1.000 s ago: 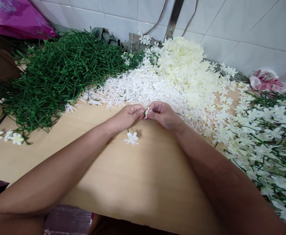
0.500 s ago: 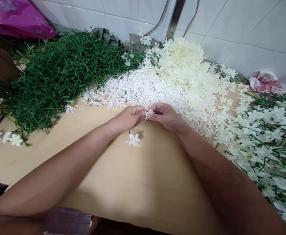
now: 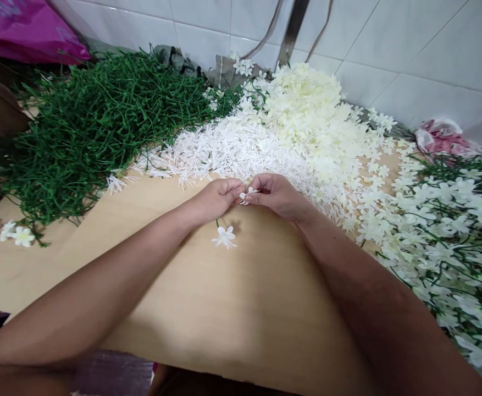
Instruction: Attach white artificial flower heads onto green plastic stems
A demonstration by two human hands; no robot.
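Note:
My left hand (image 3: 221, 199) is closed on a green stem, most of which its fingers hide. From below that hand hangs a white artificial flower (image 3: 225, 237) on a short visible piece of green stem. Close against it, my right hand (image 3: 274, 194) pinches a small white flower head (image 3: 248, 194) between thumb and fingers. The fingertips of both hands almost meet at this flower head. Whether a stem tip is inside it is hidden by the fingers. Both hands are just above the board, in front of the white stamen pieces (image 3: 224, 146).
A heap of green plastic stems (image 3: 112, 115) lies at the left. Cream petal pieces (image 3: 310, 110) are piled at the back against the tiled wall (image 3: 389, 49). Assembled white flowers (image 3: 450, 247) spread along the right. A few flowers (image 3: 22, 236) lie on the brown board (image 3: 191, 308) at left.
The white flower head in my right fingers has shifted slightly left, toward my left fingertips. My left hand and the hanging flower stay almost in place.

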